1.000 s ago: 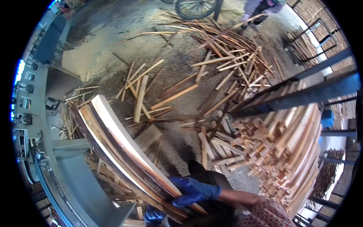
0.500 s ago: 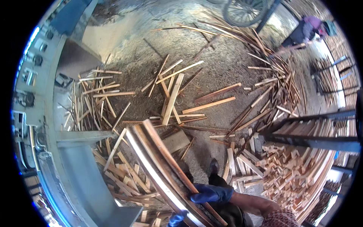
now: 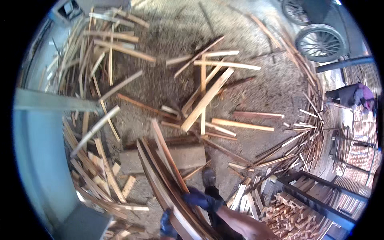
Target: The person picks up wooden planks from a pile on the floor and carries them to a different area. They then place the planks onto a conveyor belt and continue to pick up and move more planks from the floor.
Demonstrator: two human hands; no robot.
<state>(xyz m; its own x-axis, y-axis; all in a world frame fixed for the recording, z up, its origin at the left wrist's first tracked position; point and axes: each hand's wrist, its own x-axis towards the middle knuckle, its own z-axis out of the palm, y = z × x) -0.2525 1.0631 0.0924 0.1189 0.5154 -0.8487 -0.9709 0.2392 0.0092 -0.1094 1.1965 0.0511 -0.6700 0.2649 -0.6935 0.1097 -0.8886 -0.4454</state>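
Observation:
A bundle of long thin wooden strips runs from the lower middle up toward the centre. My right hand, in a blue glove, grips the bundle from its right side. My left hand, also blue-gloved, holds the bundle from below near the bottom edge and is partly hidden by the strips. My dark shoe stands just right of the bundle.
Loose wooden slats lie scattered over the dirt floor. A flat board lies under the bundle. A grey-blue machine table lines the left. Stacked sticks in a dark metal rack sit at lower right. A cart wheel and another person are at the right.
The view has swung left and down. The bundle now sits lower and more centred, still held by both gloved hands. The other person and wheel have shifted toward the right edge.

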